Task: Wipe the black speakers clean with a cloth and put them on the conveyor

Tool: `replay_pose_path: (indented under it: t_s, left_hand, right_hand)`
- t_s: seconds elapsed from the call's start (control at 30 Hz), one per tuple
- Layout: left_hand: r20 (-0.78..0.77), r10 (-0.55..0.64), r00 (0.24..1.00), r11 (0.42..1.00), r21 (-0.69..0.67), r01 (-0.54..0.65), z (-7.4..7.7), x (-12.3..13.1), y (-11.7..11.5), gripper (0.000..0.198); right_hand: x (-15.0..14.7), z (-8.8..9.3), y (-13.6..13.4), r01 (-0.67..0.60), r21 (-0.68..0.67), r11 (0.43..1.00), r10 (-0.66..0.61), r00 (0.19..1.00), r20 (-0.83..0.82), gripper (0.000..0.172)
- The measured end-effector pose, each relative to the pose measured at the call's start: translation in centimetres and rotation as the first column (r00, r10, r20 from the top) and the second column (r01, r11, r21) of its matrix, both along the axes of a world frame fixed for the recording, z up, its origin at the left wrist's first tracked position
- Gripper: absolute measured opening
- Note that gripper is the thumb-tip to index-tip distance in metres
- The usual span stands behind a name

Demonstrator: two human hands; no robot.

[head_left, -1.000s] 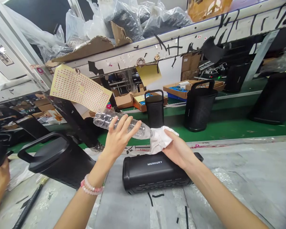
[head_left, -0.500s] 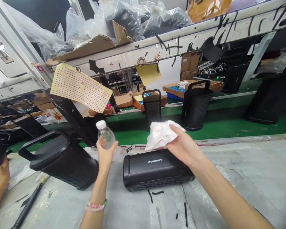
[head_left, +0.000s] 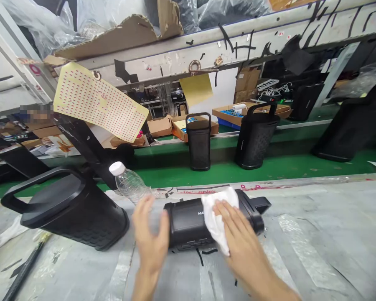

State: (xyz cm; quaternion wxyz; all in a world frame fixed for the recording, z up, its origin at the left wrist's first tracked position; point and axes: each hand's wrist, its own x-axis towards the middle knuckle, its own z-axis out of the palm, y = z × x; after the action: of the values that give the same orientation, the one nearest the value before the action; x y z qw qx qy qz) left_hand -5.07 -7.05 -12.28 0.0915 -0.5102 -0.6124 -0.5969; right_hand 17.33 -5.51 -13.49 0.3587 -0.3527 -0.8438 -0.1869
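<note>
A black speaker [head_left: 188,225] with white lettering lies on its side on the covered table, its handle pointing right. My right hand [head_left: 238,230] presses a white cloth [head_left: 217,217] onto the speaker's upper face, covering part of the lettering. Beside the speaker's left end is my left hand [head_left: 152,230], slightly blurred, fingers apart and with nothing in it. Just behind that hand stands a clear plastic bottle [head_left: 130,182] with a white cap.
Another black speaker [head_left: 75,209] with a handle stands at the left. Behind the table, more speakers [head_left: 199,146] stand on a green belt [head_left: 163,163]. A dotted yellow sheet [head_left: 100,102] hangs from the shelf. A black rod [head_left: 26,267] lies front left.
My left hand has let go of the bottle and come down to the speaker's left end. My right hand has lowered the cloth onto the speaker. The view has tilted down.
</note>
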Motion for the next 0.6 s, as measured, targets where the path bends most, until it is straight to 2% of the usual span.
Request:
replay_pose_path:
  t_s: [0.03,0.07,0.13,0.17,0.27,0.3,0.43,0.47,0.6]
  left_hand:
    - [0.096,-0.115,0.989,0.975,-0.178,0.130,-0.3,0.7,-0.4,0.036]
    - [0.216,-0.198,0.956,0.910,-0.323,0.261,-0.6,1.2,-0.6,0.035]
    - [0.404,-0.240,0.883,0.778,-0.464,0.424,-0.7,1.6,-0.8,0.041]
    - [0.443,-0.239,0.864,0.750,-0.482,0.454,-0.6,1.6,-0.7,0.044]
    - [0.453,-0.205,0.868,0.759,-0.485,0.433,-0.1,1.4,-0.4,0.044]
    - [0.454,-0.196,0.869,0.771,-0.477,0.423,0.0,1.3,-0.3,0.044]
    - [0.457,-0.200,0.867,0.795,-0.442,0.416,0.1,1.5,-0.2,0.044]
    - [0.458,-0.198,0.867,0.792,-0.446,0.417,0.1,1.6,-0.3,0.043]
    - [0.456,-0.174,0.873,0.789,-0.465,0.401,0.2,1.8,-0.3,0.042]
  right_hand:
    - [-0.3,-0.2,-0.6,-0.038,-0.018,0.999,0.038,0.999,0.002,0.058]
    - [-0.4,-0.3,-1.0,-0.089,-0.042,0.995,0.090,0.996,0.016,0.058]
    - [0.3,-0.3,-0.9,-0.152,-0.049,0.987,0.155,0.987,0.048,0.054]
    - [0.8,-0.2,-0.6,-0.130,-0.035,0.991,0.132,0.990,0.057,0.050]
    - [1.4,-0.1,0.1,0.064,0.024,0.998,-0.064,0.998,-0.019,0.040]
    - [1.2,-0.1,0.1,0.081,0.014,0.997,-0.081,0.996,-0.043,0.039]
    - [0.1,-0.2,-0.2,-0.132,-0.063,0.989,0.131,0.991,-0.016,0.044]
    - [0.3,-0.2,-0.1,-0.124,-0.067,0.990,0.123,0.992,-0.009,0.045]
    - [0.7,0.1,0.3,0.113,-0.026,0.993,-0.115,0.988,-0.102,0.043]
